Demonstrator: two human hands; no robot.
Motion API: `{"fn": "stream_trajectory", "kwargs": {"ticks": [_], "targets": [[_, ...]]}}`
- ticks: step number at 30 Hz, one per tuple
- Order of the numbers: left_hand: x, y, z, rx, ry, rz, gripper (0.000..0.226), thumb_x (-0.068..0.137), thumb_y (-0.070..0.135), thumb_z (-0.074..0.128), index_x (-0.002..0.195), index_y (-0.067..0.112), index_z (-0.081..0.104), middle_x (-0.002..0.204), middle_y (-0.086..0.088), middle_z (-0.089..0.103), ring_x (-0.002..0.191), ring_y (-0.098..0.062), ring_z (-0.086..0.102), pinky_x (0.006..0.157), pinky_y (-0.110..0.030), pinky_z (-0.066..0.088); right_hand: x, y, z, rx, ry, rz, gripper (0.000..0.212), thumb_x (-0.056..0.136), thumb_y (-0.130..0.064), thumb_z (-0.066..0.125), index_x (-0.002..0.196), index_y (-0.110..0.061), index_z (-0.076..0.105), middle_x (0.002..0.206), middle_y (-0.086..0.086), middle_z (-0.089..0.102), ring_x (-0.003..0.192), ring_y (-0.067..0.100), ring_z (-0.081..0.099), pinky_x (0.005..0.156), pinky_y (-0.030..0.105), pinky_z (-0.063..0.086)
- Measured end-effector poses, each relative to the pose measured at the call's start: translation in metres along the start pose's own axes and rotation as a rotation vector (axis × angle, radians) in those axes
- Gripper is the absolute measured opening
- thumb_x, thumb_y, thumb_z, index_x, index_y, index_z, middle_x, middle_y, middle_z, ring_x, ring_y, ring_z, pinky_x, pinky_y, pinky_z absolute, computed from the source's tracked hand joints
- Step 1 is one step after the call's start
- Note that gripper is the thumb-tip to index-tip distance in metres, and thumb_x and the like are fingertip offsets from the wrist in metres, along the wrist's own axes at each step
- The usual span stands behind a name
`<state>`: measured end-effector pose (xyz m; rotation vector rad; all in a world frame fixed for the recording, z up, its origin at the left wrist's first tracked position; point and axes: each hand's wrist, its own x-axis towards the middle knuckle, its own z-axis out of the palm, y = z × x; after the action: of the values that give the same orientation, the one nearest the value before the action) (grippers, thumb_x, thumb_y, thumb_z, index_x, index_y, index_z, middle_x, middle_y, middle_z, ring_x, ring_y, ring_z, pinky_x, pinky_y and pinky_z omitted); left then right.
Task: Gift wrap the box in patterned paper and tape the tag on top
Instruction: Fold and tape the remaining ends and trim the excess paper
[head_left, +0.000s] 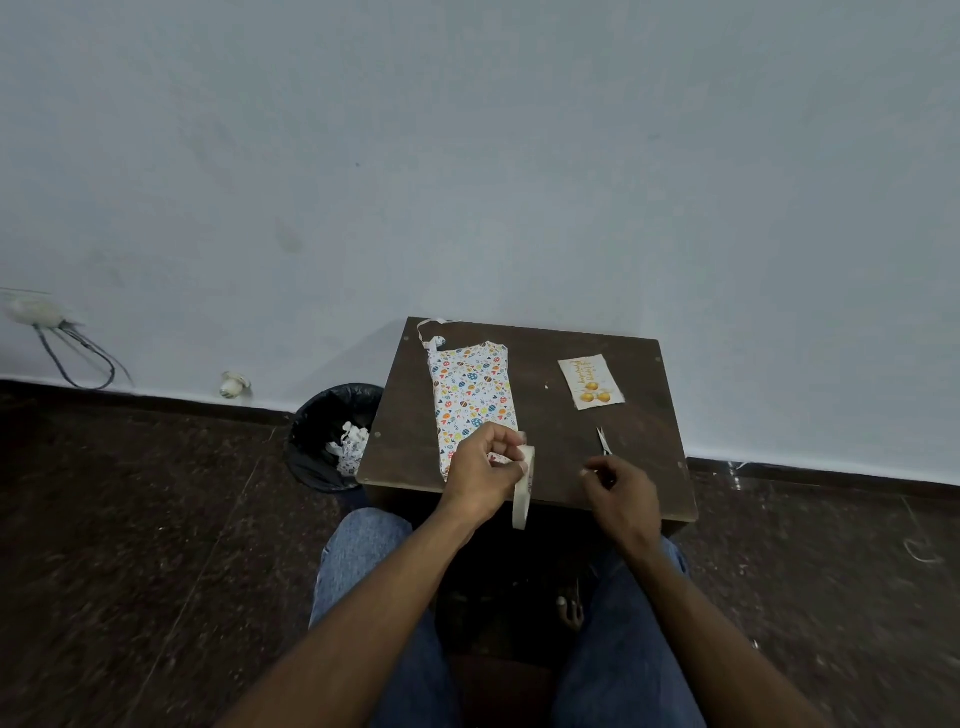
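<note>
the left hand (480, 462) grips a tape roll (522, 488) over the wrapped box (470, 395) at frame centre. the right hand (621, 491) pinches something small, unclear what. the tag (591, 382) lies toward the table's (545, 441) upper right.

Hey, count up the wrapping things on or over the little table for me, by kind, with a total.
Wrapped box: 1
Gift tag: 1
Scissors: 1
Tape roll: 1, held in the left hand
Total: 4
</note>
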<state>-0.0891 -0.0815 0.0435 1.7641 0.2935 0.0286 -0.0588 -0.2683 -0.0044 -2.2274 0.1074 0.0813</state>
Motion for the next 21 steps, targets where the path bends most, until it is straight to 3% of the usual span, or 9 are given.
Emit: {"fn": "stream_trajectory", "kwargs": {"ticks": [3,5,11,15,17,21], "targets": [[-0.001,-0.003,-0.001,-0.004,-0.025,-0.025,0.031,0.083,-0.010,0.065,0.087,0.020,0.061,0.079,0.011,0.062,0.066,0.004,0.058,0.077,-0.038,0.057,0.012,0.010,-0.013,-0.315,0.020,0.108,0.021,0.090,-0.037,0.062,0.100,-0.019,0.067,0.105,0.003,0.062,0.093,0.029,0.063,0.075,0.035,0.047],[-0.002,-0.003,-0.001,-0.004,-0.037,-0.031,0.030,0.083,-0.011,0.064,0.089,0.019,0.061,0.080,0.014,0.062,0.069,0.001,0.059,0.079,-0.046,0.057,0.013,0.012,-0.018,-0.430,-0.011,0.163,0.033,0.091,-0.046,0.061,0.102,-0.015,0.061,0.111,0.006,0.052,0.096,0.035,0.061,0.074,0.037,0.043],[-0.006,0.002,-0.003,0.000,-0.057,-0.015,0.024,0.086,-0.005,0.065,0.095,0.017,0.061,0.090,0.012,0.061,0.074,-0.008,0.059,0.071,-0.042,0.057,0.021,0.006,-0.021,-0.547,-0.081,0.243,0.046,0.089,-0.052,0.061,0.108,-0.010,0.057,0.118,0.011,0.050,0.103,0.039,0.060,0.079,0.041,0.044],[-0.008,0.000,-0.004,-0.005,-0.062,-0.012,0.024,0.086,-0.005,0.064,0.100,0.015,0.062,0.095,0.010,0.058,0.069,-0.013,0.056,0.064,-0.042,0.057,0.028,-0.007,-0.028,-0.576,-0.172,0.268,0.036,0.081,-0.044,0.065,0.090,-0.010,0.056,0.103,0.013,0.062,0.092,0.035,0.063,0.075,0.036,0.049],[-0.008,0.001,-0.004,0.002,-0.068,0.003,0.024,0.086,-0.004,0.064,0.102,0.014,0.062,0.092,0.010,0.058,0.072,-0.012,0.057,0.067,-0.043,0.057,0.032,-0.009,-0.029,-0.535,-0.219,0.313,0.037,0.079,-0.041,0.068,0.088,-0.008,0.053,0.098,0.011,0.062,0.086,0.033,0.065,0.069,0.035,0.051],[-0.006,0.000,-0.006,-0.010,-0.075,-0.013,0.030,0.085,-0.005,0.063,0.098,0.022,0.063,0.084,0.005,0.057,0.069,-0.014,0.058,0.065,-0.050,0.058,0.034,-0.014,-0.032,-0.038,-0.261,0.550,0.035,0.082,-0.028,0.075,0.092,0.001,0.060,0.096,0.018,0.066,0.070,0.028,0.068,0.047,0.036,0.057]]}}
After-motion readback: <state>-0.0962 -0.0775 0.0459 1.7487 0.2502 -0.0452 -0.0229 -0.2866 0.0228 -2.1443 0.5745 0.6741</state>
